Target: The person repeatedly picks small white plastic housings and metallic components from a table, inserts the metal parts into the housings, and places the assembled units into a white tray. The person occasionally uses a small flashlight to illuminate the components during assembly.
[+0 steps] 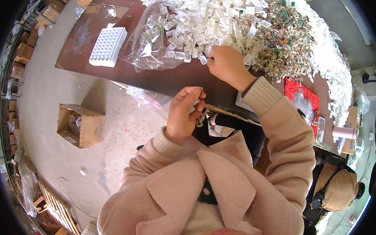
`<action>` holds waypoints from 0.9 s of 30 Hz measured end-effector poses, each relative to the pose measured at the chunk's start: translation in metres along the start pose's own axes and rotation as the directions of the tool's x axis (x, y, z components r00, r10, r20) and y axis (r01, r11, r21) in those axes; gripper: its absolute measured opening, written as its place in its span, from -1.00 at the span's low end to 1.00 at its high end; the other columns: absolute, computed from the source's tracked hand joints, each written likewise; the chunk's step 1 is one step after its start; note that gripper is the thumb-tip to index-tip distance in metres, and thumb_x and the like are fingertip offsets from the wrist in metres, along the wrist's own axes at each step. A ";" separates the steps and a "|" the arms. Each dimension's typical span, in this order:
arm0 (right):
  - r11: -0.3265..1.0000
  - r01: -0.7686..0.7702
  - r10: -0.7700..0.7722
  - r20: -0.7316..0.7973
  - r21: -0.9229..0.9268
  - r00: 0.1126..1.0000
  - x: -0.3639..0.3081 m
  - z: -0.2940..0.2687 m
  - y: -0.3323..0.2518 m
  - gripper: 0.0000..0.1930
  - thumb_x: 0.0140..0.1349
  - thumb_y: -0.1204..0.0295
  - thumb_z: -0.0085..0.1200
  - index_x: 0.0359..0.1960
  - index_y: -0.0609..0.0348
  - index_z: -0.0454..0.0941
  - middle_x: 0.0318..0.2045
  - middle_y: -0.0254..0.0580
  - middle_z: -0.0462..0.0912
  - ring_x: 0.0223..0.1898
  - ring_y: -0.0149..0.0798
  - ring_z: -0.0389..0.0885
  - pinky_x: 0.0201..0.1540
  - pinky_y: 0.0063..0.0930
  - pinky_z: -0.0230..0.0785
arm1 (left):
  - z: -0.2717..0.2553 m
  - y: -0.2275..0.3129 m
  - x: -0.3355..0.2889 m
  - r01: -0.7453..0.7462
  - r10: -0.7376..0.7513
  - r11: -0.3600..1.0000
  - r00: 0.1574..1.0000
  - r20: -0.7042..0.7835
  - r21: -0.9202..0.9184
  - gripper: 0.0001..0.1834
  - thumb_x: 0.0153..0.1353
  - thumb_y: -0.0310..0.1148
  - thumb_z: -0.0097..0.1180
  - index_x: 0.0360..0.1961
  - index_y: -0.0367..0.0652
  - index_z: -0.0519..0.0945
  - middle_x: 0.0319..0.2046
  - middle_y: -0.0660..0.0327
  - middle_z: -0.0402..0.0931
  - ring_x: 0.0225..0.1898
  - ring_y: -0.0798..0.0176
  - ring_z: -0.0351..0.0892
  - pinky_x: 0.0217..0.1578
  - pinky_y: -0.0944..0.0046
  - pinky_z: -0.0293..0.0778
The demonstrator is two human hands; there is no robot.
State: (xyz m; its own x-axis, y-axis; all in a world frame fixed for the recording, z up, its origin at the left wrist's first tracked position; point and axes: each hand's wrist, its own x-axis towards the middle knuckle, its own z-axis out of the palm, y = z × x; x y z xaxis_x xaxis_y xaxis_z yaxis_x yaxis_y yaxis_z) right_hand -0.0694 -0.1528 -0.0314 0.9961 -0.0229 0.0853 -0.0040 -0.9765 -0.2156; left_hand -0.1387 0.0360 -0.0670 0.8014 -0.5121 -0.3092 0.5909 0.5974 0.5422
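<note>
My left hand [183, 111] is held in front of the table's near edge, fingers curled round small whitish plastic pieces [195, 102] that show partly between thumb and fingers. Over the tabletop, my right hand [227, 65] is closed, its fingertips at the near edge of a big heap of clear plastic pieces [200, 32]. One small clear block [203, 59] lies right by those fingertips; what they pinch is hidden. To the right of that heap lies a pile of small brownish, ring-like parts [285, 46] with green and orange bits among them.
A white tray with rows of round holes [108, 47] stands on the brown table [156, 80] at the left. Clear plastic film [146, 52] lies by the heap. A red basket [312, 100] and a pink cylinder [344, 132] are at the right. An open carton [86, 130] sits on the floor.
</note>
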 end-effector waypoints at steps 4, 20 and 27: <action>0.952 -0.053 0.044 0.039 0.301 0.998 -0.019 -0.015 0.017 -0.86 0.08 0.35 0.18 -0.46 0.15 0.65 -0.45 -0.02 0.67 -0.38 0.09 0.66 -0.30 -0.07 0.50 | 0.003 -0.002 0.008 0.016 -0.016 1.000 1.000 -0.002 0.007 -0.88 0.40 -0.41 0.06 -0.13 -0.23 0.54 -0.26 0.20 0.51 -0.47 0.42 0.37 -0.67 0.53 0.09; 0.910 0.061 -0.098 0.070 0.410 0.993 -0.038 -0.037 -0.013 -0.85 0.03 0.36 0.19 -0.51 0.19 0.67 -0.57 -0.02 0.64 -0.49 0.02 0.66 -0.39 -0.17 0.48 | 0.013 0.003 0.012 -0.048 0.051 0.996 0.998 -0.042 0.079 -0.81 0.39 -0.35 0.14 -0.07 -0.20 0.55 -0.36 0.27 0.51 -0.49 0.51 0.38 -0.66 0.55 0.10; 0.917 0.241 -0.119 -0.360 0.317 0.925 -0.035 -0.064 0.014 -0.93 0.13 0.46 0.22 -0.36 0.12 0.60 -0.46 -0.05 0.59 -0.42 0.03 0.62 -0.37 -0.17 0.44 | 0.011 0.000 0.016 -0.063 0.063 0.992 0.998 0.005 0.112 -0.88 0.37 -0.39 0.14 -0.17 -0.20 0.57 -0.24 0.19 0.59 -0.53 0.52 0.31 -0.69 0.56 0.08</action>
State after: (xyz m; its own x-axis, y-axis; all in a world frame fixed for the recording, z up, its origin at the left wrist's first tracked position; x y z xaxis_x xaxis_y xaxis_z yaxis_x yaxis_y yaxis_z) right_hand -0.1103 -0.1793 0.0245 0.8906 0.0180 0.4545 0.2645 -0.8333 -0.4854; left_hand -0.1270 0.0210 -0.0634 0.8363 -0.4769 -0.2705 0.5252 0.5554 0.6447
